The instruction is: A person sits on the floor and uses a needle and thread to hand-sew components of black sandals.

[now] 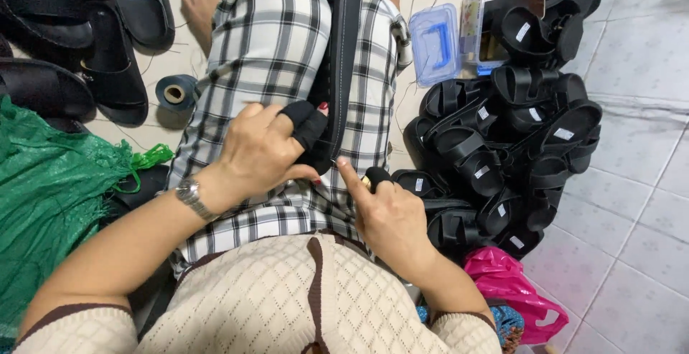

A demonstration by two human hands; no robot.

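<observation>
Black sandal sole [341,45]: lying along checked-trouser lap. Left hand [262,149]: grip clenched on sole's near end. Right hand [391,214]: grip pinching small dark tool [375,177] just beside sole. Finished black sandals [502,146]: heaped on floor, right.

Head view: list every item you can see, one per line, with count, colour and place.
Sandal sole: one, black, lying lengthwise on the lap, gripped at its near end.
Strapped sandals: a pile, too many to count, black, on the floor at right.
Sandals: several, black, on the floor at top left.
Tape roll: one, dark blue-grey, on the floor by the left knee.
Plastic box: one, clear, beside the pile at top.
Box lid: one, blue and clear, next to it.
Mesh bag: one, green, far left.
Plastic bag: one, pink, lower right.
Wristwatch: one, silver, left wrist.
Left hand: black finger guards, gripping the sole.
Right hand: beside the sole, black finger guard.
</observation>
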